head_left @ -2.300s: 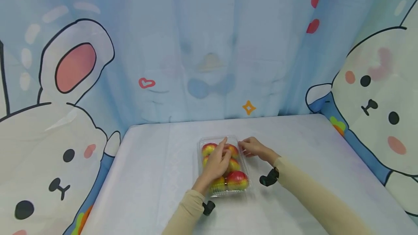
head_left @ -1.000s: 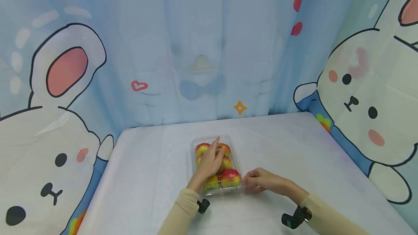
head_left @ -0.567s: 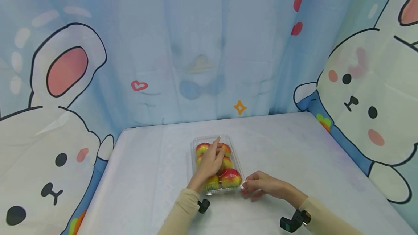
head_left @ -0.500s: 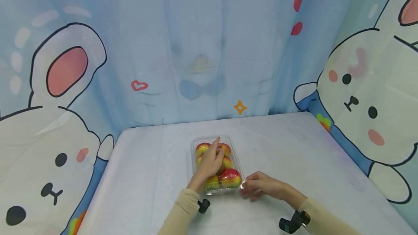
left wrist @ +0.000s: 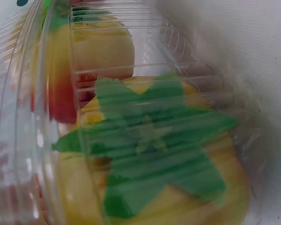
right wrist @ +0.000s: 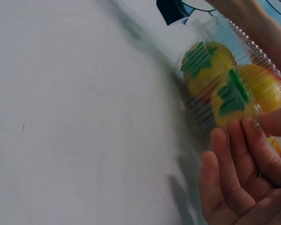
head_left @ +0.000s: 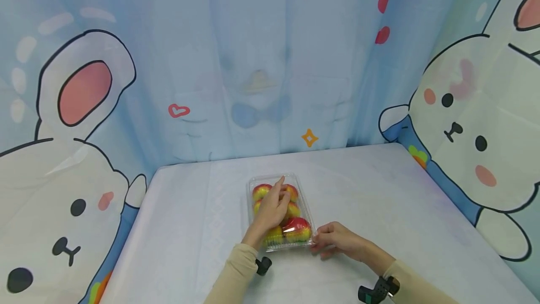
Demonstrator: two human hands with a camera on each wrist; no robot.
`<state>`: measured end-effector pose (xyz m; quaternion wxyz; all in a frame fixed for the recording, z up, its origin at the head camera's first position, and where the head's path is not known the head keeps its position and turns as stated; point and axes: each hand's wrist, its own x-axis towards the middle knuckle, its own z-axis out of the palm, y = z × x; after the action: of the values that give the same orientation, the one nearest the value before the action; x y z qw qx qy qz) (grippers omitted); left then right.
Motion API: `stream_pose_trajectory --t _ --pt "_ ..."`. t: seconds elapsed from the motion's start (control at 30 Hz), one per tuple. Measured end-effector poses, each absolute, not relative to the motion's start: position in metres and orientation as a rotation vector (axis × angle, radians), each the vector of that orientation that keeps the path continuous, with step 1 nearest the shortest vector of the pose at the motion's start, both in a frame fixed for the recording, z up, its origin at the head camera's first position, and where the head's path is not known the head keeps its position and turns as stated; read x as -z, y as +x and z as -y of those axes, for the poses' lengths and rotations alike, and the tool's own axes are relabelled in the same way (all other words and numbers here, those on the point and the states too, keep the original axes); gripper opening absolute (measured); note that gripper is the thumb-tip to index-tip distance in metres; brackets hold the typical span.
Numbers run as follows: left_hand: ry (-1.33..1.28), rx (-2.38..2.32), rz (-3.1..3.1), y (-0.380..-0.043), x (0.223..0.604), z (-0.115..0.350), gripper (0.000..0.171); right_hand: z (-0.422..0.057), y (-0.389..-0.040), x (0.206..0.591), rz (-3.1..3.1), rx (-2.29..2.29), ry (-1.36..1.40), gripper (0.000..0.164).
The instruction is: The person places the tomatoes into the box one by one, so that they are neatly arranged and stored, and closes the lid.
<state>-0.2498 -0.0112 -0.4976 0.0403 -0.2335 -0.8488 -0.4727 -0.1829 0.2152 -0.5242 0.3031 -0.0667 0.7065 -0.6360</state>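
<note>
A clear plastic fruit box [head_left: 303,191] lies on the table, its lid over several red-and-yellow fruits [head_left: 297,229]. Green star-shaped leaves [left wrist: 147,140] top the fruits, seen through the ribbed plastic in the left wrist view. My left hand [head_left: 272,208] rests across the lid with its fingers stretched toward the far end. At the near right corner, my right hand [head_left: 335,239] pinches the box's rim between thumb and fingertips. The right wrist view shows these fingers [right wrist: 246,159] against the clear edge. The left hand is outside the left wrist view.
A white cloth covers the table [head_left: 190,238]. Behind it hangs a blue curtain [head_left: 261,36] printed with cartoon rabbits. Black wrist cameras sit on the left wrist [head_left: 263,266] and right wrist [head_left: 378,290].
My right hand has moved from the box's far right side down to its near right corner and taken the rim there. The left hand stays on the lid.
</note>
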Motion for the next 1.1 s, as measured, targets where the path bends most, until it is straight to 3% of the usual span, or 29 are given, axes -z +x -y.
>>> stream_pose_trajectory --t 0.43,1.1 --pt "-0.722 1.462 2.595 -0.252 0.500 0.013 0.054 -0.200 -0.183 0.513 -2.077 1.594 -0.079 0.013" --pt "-0.707 1.532 2.635 -0.252 0.499 0.011 0.056 -0.201 -0.180 0.503 -1.994 1.506 0.033 0.024"
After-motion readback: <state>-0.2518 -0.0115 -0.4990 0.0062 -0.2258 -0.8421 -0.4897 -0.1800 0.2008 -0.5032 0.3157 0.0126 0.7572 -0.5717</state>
